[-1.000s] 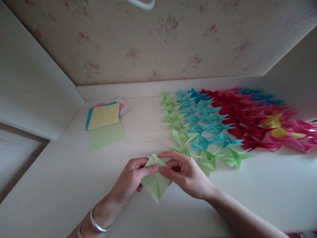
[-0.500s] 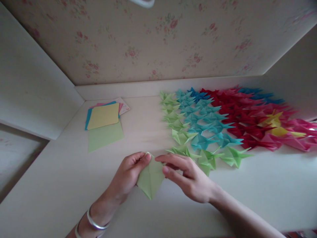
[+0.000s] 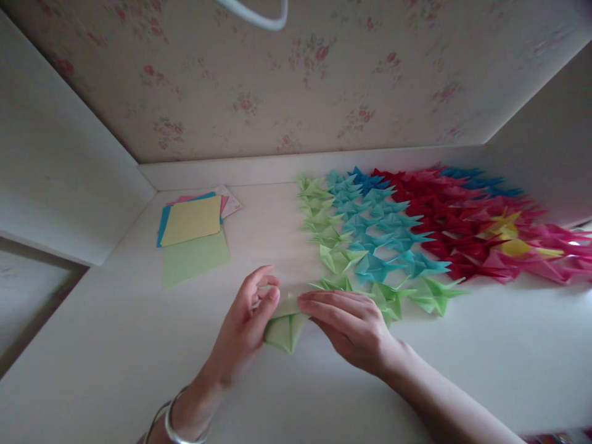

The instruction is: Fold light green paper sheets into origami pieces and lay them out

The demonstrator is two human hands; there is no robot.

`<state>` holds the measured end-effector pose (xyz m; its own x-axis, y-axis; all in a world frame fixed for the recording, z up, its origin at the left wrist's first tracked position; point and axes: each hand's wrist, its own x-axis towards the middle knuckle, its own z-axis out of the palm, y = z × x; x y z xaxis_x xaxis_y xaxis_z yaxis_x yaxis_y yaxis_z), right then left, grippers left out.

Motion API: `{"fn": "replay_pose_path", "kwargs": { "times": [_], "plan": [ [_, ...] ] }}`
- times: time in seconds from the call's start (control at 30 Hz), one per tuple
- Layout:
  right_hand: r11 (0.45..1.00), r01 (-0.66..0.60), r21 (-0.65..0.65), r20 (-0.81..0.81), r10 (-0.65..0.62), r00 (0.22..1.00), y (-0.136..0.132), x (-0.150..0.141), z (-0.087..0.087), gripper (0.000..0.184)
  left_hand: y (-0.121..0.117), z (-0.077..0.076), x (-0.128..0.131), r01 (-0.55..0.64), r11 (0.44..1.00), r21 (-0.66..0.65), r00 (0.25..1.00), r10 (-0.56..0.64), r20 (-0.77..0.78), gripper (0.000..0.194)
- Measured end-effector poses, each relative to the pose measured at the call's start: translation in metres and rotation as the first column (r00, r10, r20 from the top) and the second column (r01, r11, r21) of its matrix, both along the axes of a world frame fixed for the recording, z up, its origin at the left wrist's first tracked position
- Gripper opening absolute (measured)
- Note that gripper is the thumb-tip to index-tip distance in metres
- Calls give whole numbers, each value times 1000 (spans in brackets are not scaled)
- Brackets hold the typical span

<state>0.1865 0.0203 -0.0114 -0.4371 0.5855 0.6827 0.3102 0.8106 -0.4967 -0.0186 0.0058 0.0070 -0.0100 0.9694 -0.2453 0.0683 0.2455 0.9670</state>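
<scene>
A light green sheet of origami paper [image 3: 283, 333], folded into a kite-like shape with a flap turned over, is between my hands above the desk. My left hand [image 3: 247, 320] is loosely curled at its left edge, with the thumb alongside the paper and the other fingertips bent above it. Pressed together, the fingers of my right hand [image 3: 356, 330] pinch the paper's right corner. Just beyond my right hand stand folded green paper cranes [image 3: 435, 295], one partly hidden by its fingers.
Rows of paper cranes in green, turquoise [image 3: 377, 266], red [image 3: 456, 240], pink and yellow cover the desk's right side. At the back left lies a stack of square paper with a yellow sheet [image 3: 192, 221] on top and a green sheet [image 3: 197, 259] beneath. A white cable [image 3: 272, 23] hangs above.
The green paper's upper part has been folded over, so its outline is shorter. My left fingers have loosened and lifted from the top tip; my right fingers have closed on the right corner.
</scene>
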Motion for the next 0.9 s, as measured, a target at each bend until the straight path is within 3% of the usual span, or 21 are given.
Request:
{"fn": "replay_pose_path", "kwargs": {
  "times": [0.1,0.17,0.23,0.33,0.47,0.57,0.73,0.9],
  "plan": [
    [990,69,-127,-56,-77,995,-1,-1,2,19,-4,2,-5,165,973,163,986,-168,6,56],
    [966,97,-239,-87,-121,989,-2,-1,3,13,-5,3,-9,337,932,137,941,-338,-19,57],
    [919,106,-379,-89,-150,985,-2,-1,6,10,-4,4,-10,412,910,53,911,-411,-38,48],
    [787,49,-614,-71,-117,991,-1,1,11,18,-1,5,-10,410,912,-17,912,-409,11,36],
    [520,-167,-838,-206,-18,978,3,4,17,25,3,7,-10,426,904,-29,902,-422,95,33],
    [379,-291,-878,-307,21,952,4,7,21,27,3,8,-13,433,900,-43,896,-425,130,30],
    [250,-469,-847,-489,-21,872,4,11,20,23,1,5,-18,490,869,-75,835,-442,328,29],
    [138,-623,-770,-637,-116,762,2,12,11,17,-2,2,-21,471,876,-104,764,-346,545,31]
  ]
}}
